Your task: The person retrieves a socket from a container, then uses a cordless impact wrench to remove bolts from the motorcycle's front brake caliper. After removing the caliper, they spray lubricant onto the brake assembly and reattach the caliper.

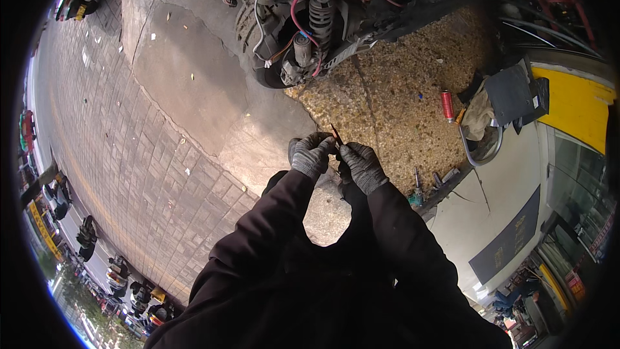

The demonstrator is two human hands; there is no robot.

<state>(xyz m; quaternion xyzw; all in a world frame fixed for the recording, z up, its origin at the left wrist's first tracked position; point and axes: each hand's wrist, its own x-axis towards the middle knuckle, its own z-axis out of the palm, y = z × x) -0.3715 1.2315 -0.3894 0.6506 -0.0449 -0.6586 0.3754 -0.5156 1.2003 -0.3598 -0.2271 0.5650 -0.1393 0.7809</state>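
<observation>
My left hand (312, 154) and my right hand (359, 164), both in grey gloves, meet at the middle of the view with fingers closed on a small, thin dark tool (336, 133) with a reddish part; its exact kind is too small to make out. Above them is a partly stripped scooter (323, 22), showing a coil shock absorber (321, 16), a red hose and loose wires.
A red spray can (447, 105), a metal tray (491, 154) with a rag and dark panels, and a teal power tool (416, 197) lie at right. A yellow board (571, 106) stands beyond. Parked scooters (87, 238) line the far left. A person (515, 300) is at lower right.
</observation>
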